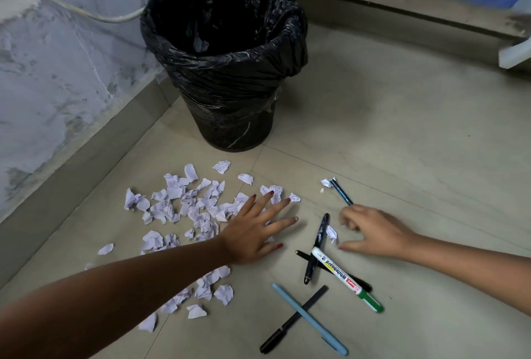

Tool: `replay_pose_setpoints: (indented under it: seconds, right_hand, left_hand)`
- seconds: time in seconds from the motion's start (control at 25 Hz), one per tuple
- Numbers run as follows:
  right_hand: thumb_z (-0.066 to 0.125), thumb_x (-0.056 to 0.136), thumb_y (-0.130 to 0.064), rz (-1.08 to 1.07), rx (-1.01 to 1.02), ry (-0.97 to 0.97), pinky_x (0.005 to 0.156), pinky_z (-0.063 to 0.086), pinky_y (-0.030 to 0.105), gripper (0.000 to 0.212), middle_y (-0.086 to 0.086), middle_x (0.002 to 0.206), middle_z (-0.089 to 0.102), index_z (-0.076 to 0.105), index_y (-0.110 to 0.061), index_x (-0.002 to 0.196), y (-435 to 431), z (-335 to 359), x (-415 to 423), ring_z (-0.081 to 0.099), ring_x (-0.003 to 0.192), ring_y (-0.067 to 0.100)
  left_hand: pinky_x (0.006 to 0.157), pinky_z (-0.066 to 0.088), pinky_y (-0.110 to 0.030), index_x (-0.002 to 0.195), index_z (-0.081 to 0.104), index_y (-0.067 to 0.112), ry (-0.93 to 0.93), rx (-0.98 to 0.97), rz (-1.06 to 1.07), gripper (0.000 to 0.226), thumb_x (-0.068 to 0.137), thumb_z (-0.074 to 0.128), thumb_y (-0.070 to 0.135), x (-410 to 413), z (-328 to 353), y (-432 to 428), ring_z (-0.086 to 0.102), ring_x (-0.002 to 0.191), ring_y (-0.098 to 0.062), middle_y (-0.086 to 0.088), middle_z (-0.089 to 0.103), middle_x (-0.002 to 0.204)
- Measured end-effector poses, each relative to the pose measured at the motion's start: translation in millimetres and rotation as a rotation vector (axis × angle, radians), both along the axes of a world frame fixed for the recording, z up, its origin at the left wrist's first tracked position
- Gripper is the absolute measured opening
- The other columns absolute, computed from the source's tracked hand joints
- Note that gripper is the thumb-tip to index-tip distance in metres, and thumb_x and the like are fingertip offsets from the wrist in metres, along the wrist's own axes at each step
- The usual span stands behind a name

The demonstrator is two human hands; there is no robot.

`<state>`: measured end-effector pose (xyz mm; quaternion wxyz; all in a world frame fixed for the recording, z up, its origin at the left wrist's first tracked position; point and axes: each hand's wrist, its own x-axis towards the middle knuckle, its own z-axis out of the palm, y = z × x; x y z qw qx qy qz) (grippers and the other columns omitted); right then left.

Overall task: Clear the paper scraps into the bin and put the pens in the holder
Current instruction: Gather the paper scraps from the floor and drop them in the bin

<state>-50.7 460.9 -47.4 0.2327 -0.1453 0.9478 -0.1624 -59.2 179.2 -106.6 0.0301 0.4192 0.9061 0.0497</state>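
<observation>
Torn white paper scraps lie scattered on the floor in front of a black-lined bin. My left hand lies flat with spread fingers on the right side of the heap. My right hand hovers low with fingers curled, beside one small scrap and touching the end of a dark teal pen. Closer to me lie a whiteboard marker across two dark pens, and a light blue pen crossed with a black pen. No pen holder is in view.
The bin stands in a corner against a marbled wall with a white cable. A skirting board and blue panel run along the back right. Bare floor tiles extend to the right of the bin.
</observation>
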Motion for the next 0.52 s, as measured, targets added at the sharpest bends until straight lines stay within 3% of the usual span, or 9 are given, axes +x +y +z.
replay_pose_setpoints:
  seconds: [0.16,0.24,0.32,0.36,0.44,0.52]
  right_hand:
    - [0.069,0.076,-0.026,0.01,-0.04,-0.067,0.071,0.043,0.028,0.023,-0.001,0.085,0.05,0.055,-0.015,0.091,-30.9,-19.8,3.2,0.052,0.077,0.017]
    - [0.065,0.081,-0.017,-0.021,-0.064,0.004,0.065,0.036,0.022,0.012,0.007,0.081,0.057,0.062,-0.008,0.088,-29.5,-21.3,-11.1,0.049,0.07,0.012]
    - [0.067,0.08,-0.009,-0.143,-0.187,0.136,0.059,0.035,0.013,0.006,0.012,0.075,0.064,0.066,-0.004,0.083,-29.7,-14.4,-31.6,0.051,0.058,-0.002]
    - [0.069,0.078,-0.008,-0.217,-0.256,0.186,0.055,0.033,0.004,0.007,0.009,0.071,0.064,0.068,-0.004,0.083,-32.9,-10.4,-41.8,0.053,0.055,-0.009]
    - [0.074,0.074,-0.014,-0.252,-0.338,0.206,0.058,0.035,-0.001,0.018,0.001,0.074,0.063,0.07,-0.009,0.091,-45.4,-4.5,-59.7,0.053,0.058,-0.019]
    - [0.076,0.072,-0.02,-0.163,-0.292,0.201,0.068,0.044,0.011,0.033,0.003,0.086,0.063,0.067,-0.014,0.103,-52.8,-4.2,-73.1,0.058,0.066,-0.005]
  left_hand:
    - [0.105,0.025,-0.062,0.138,0.028,0.031,-0.063,-0.025,0.014,0.059,0.084,0.033,0.052,-22.6,-3.7,29.8,0.027,0.135,-0.042,-0.01,0.032,0.15]
    - [0.107,0.023,-0.062,0.139,0.028,0.032,-0.095,-0.064,0.017,0.058,0.084,0.031,0.052,-31.6,-6.2,37.7,0.023,0.136,-0.042,-0.009,0.029,0.151]
    - [0.107,0.02,-0.062,0.139,0.027,0.032,-0.096,-0.074,0.061,0.06,0.084,0.022,0.056,-37.0,-8.6,35.8,0.022,0.136,-0.043,-0.009,0.026,0.152]
    - [0.107,0.021,-0.062,0.139,0.027,0.032,-0.087,-0.071,0.104,0.061,0.084,0.019,0.057,-39.0,-10.1,30.8,0.023,0.136,-0.043,-0.008,0.027,0.152]
    - [0.103,0.027,-0.064,0.139,0.028,0.031,-0.066,-0.055,0.23,0.063,0.087,0.011,0.062,-41.5,-11.9,14.7,0.028,0.133,-0.044,-0.009,0.032,0.15]
    - [0.104,0.025,-0.066,0.139,0.026,0.03,-0.068,-0.039,0.348,0.069,0.086,-0.001,0.064,-42.6,-13.7,-1.5,0.025,0.135,-0.044,-0.009,0.03,0.15]
